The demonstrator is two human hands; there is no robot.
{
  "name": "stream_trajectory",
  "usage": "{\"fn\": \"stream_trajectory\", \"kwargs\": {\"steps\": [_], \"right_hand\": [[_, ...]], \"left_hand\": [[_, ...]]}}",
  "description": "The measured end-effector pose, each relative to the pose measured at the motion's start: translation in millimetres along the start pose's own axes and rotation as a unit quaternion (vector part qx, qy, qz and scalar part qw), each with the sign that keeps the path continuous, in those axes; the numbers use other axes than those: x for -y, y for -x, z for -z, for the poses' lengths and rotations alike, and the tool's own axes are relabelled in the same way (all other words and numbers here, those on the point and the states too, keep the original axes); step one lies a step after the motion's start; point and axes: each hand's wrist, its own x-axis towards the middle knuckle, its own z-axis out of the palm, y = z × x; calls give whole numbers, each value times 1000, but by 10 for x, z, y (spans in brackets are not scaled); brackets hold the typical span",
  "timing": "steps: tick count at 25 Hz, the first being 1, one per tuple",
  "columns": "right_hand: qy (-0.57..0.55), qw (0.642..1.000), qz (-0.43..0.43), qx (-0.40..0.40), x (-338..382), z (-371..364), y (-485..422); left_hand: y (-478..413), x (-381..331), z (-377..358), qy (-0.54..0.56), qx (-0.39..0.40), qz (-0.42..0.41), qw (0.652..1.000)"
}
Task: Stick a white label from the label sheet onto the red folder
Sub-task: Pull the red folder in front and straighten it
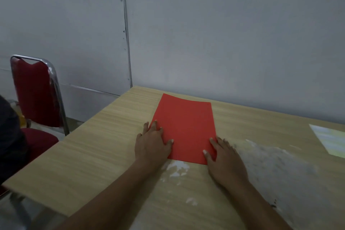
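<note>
A person's two bare hands press flat on a red folder [184,129] lying closed on a wood-grain desk [104,136], its long sides running near to far. The left hand [152,144] rests open on the folder's left edge, fingers spread and partly on the desk; the right hand [223,157] lies open over the near right corner. Neither grip holds anything: both are released, palms down. The label sheet [330,141], a pale page, sits well apart at the far right, cut by the picture's edge, and no label shows on the folder yet. The risks from here lie in the reach and the peel: with one hand lifted toward the sheet, the folder could slide on the smooth desk, and the worn, whitish patch [276,166] of desk surface between folder and sheet may shed grit onto a label's adhesive if it brushes there. A thin label may also curl, fold onto itself or go down crooked if set without the other hand steadying the folder. A red chair [35,91] stands at the left
</note>
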Motion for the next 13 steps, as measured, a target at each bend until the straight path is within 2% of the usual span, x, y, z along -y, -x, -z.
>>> {"fn": "stream_trajectory", "kwargs": {"steps": [7, 13], "right_hand": [[-12, 999, -46, -17, -366, 309, 660], [-36, 997, -70, -17, -478, 396, 858]], "left_hand": [[483, -393, 92, 136, -17, 14, 991], [702, -467, 94, 173, -21, -4, 985]]}}
